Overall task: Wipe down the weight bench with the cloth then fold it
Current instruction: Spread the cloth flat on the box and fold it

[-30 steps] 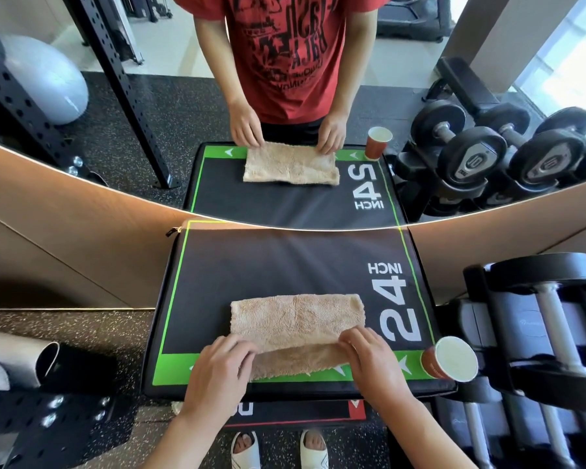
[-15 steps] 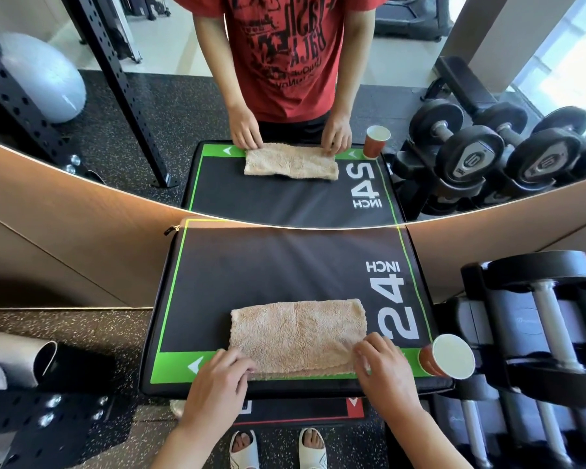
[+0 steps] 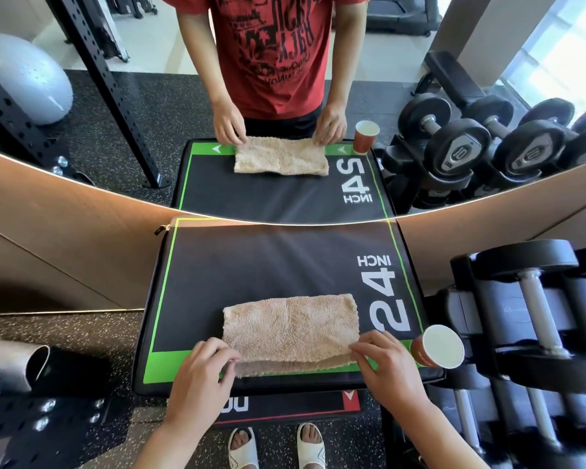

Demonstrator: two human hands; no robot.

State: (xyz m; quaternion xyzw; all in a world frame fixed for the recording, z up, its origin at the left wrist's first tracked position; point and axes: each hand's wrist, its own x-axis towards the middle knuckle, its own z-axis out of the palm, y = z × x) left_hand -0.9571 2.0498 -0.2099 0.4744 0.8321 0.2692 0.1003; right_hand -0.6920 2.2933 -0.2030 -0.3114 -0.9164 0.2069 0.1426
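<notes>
Both hands, left and right, each grip pinching the cloth by a near corner on the worktop. The top layer, flat 0.5 s ago, is lifted again: folding continues.

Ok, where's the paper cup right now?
In the head view, the cup sits on the pad's near right corner, just right of the right hand, beside the dumbbell rack.
</notes>
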